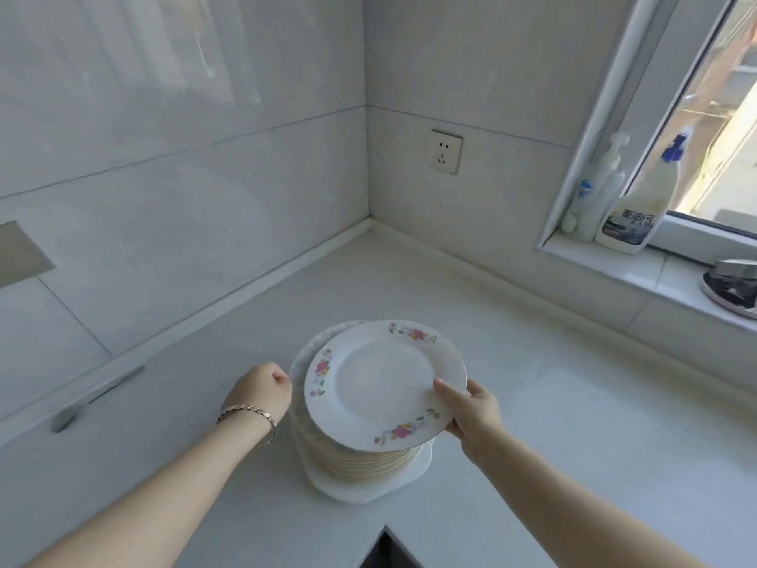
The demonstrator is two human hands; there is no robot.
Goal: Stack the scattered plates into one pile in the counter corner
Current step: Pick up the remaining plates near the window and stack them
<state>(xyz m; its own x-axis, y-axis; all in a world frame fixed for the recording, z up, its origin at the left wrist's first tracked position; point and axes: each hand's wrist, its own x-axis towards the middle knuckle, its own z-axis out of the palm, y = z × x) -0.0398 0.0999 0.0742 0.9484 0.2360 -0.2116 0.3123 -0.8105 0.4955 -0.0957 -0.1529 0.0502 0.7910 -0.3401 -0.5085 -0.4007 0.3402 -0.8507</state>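
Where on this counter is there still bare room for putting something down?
The counter is bare from the plate pile back to the wall corner, and rightward below the windowsill. It is crowded around the pile, with the left hand and right hand flanking it.

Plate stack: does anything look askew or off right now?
Yes. The floral plate on top sits off-centre, shifted right of the pile and overhanging it, with the right hand gripping its rim. The left hand rests fisted against the pile's left side. No chips or spills show.
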